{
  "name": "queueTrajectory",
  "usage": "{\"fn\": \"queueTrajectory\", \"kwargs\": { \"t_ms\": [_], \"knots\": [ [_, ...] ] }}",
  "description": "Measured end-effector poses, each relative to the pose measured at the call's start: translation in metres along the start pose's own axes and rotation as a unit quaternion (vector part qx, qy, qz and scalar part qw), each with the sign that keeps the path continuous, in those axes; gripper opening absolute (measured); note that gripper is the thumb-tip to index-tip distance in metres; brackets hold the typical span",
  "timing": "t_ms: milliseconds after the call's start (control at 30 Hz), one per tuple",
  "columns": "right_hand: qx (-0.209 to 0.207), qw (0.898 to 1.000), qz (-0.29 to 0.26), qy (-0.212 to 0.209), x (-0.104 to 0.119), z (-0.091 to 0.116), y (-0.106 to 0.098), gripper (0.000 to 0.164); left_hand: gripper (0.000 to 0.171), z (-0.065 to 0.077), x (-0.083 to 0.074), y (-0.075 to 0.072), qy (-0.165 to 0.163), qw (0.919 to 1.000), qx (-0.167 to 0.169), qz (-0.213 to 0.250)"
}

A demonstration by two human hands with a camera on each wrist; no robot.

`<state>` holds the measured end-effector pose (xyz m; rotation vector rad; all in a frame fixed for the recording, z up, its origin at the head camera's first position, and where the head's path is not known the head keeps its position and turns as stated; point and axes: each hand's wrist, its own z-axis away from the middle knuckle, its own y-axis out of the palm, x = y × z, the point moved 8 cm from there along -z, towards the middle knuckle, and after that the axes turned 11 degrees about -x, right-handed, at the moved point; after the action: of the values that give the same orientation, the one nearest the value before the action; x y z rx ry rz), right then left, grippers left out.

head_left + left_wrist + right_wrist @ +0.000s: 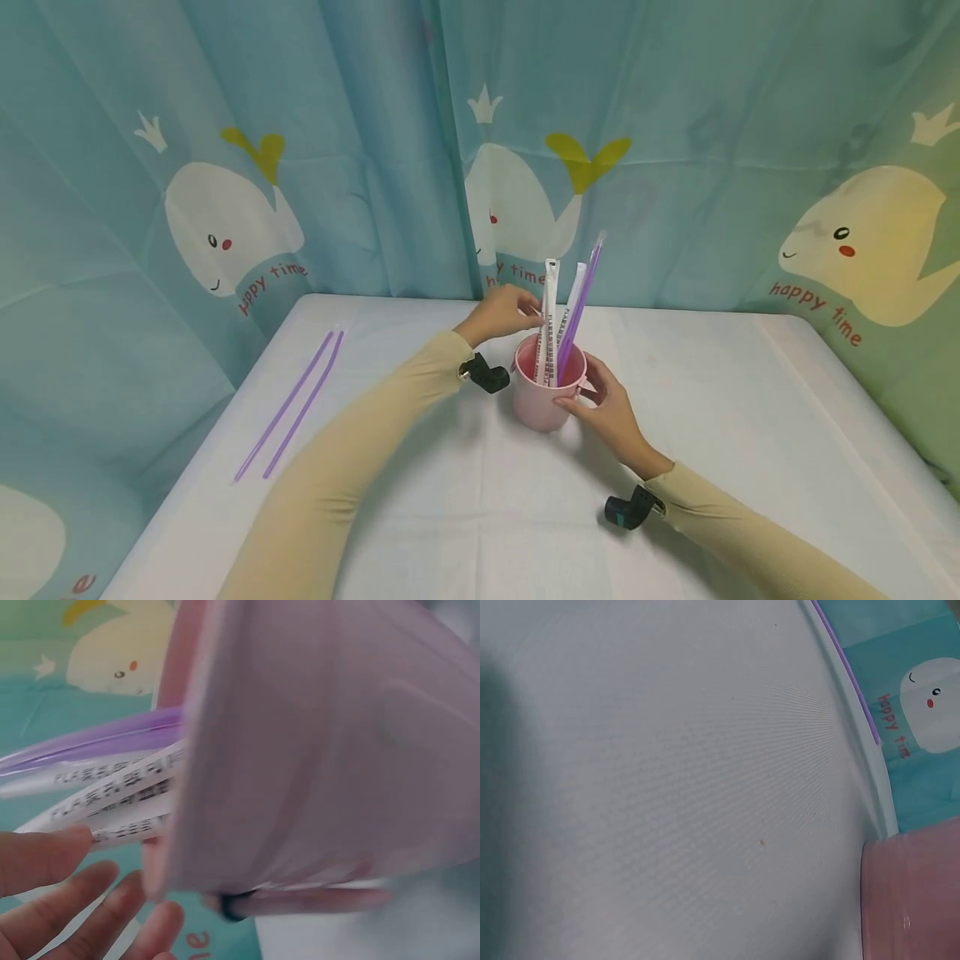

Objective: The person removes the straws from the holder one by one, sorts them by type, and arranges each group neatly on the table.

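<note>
A small pink bucket [542,408] stands upright on the table, holding several paper-wrapped white straws [550,333] and purple straws [582,304] in clear film. My right hand [611,412] grips the bucket by its right side, thumb at the front near the rim; the right wrist view shows only the bucket's wall [911,900]. My left hand [501,313] is at the upper ends of the white straws. In the left wrist view its thumb [45,859] lies against or just in front of a white straw, with the other fingers spread apart from it.
Two purple straws [288,404] lie side by side on the left of the white-covered table [712,400]. A blue curtain [375,167] printed with whales hangs along the back and sides. Black wrist cameras [489,373] sit on both wrists.
</note>
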<state>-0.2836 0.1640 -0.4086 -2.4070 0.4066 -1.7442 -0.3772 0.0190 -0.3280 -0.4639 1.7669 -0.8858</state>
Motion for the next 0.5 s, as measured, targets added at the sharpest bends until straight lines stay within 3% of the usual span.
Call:
{"fn": "queueTrajectory", "kwargs": {
  "t_ms": [267, 500],
  "knots": [
    [-0.001, 1.000, -0.004, -0.009, 0.002, 0.000, 0.000, 0.076, 0.026, 0.004, 0.004, 0.013, 0.000, 0.9997, 0.014, 0.019],
    [0.001, 1.000, -0.003, -0.007, 0.001, 0.000, 0.000, 0.076, 0.021, 0.004, 0.005, 0.014, 0.016, 0.9995, -0.012, 0.025]
  ]
}}
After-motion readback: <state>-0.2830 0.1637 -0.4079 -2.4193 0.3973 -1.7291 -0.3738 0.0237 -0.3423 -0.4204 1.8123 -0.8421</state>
